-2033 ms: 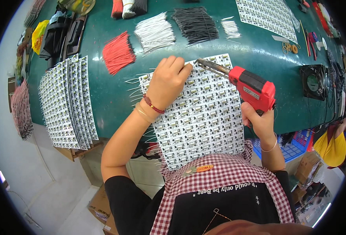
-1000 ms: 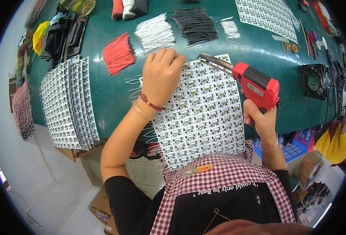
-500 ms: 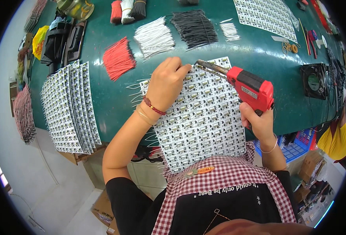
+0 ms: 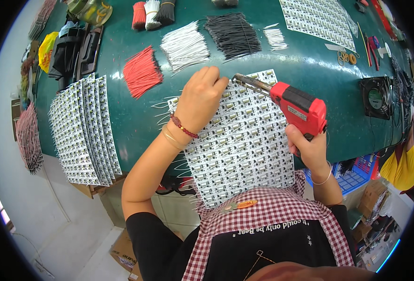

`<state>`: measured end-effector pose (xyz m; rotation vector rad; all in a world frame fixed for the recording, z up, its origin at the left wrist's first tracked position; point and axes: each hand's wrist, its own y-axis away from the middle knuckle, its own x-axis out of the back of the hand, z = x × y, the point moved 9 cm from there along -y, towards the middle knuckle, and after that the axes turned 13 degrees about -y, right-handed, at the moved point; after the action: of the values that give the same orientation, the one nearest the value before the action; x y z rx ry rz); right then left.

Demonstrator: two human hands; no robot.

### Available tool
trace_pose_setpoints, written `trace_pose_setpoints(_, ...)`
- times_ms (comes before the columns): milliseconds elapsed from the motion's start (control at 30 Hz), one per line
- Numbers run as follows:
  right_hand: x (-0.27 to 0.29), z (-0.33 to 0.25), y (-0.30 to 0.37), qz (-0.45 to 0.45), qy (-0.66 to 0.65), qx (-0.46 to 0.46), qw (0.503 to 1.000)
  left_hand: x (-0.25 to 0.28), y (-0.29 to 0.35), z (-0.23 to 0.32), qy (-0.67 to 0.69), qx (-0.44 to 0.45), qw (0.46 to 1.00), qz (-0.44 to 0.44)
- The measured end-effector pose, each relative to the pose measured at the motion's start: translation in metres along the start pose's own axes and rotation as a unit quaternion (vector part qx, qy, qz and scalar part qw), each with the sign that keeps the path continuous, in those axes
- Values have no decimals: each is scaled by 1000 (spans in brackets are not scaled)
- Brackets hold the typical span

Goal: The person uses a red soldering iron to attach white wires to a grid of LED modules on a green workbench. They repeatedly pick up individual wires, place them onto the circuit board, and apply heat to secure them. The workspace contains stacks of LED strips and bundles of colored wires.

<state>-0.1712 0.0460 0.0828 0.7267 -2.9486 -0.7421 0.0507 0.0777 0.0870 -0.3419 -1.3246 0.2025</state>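
In front of me a large white sheet of small circuit boards (image 4: 244,150) leans from my checked apron onto the green table, with thin white wires (image 4: 181,164) sticking out along its left side. My left hand (image 4: 200,96) lies over its upper left part, thumb and finger pinched near the top edge. What they pinch is too small to tell. A red and black soldering gun (image 4: 298,107) is gripped in my right hand (image 4: 310,147). Its metal tip points left and sits close to my left fingertips, above the upper rows of the sheet.
Beyond the sheet lie piles of red wires (image 4: 143,71), white wires (image 4: 185,47) and black wires (image 4: 233,36), plus a small white bunch (image 4: 276,38). Stacked board sheets (image 4: 82,133) stand at left; another sheet (image 4: 317,21) lies far right. A black fan (image 4: 376,97) stands right, above a blue basket (image 4: 354,175).
Both hands keep nearly the same pose. The soldering gun has shifted very slightly left, its tip still beside my left fingertips.
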Motion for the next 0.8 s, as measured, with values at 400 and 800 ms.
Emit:
trace_pose_setpoints(400,1,-4,7,11,-23,27,999,0,0,5,-9,-11,1000,15)
trace_pose_setpoints(800,1,-1,6,6,-21,36,999,-1,0,8,-35,-23,999,11)
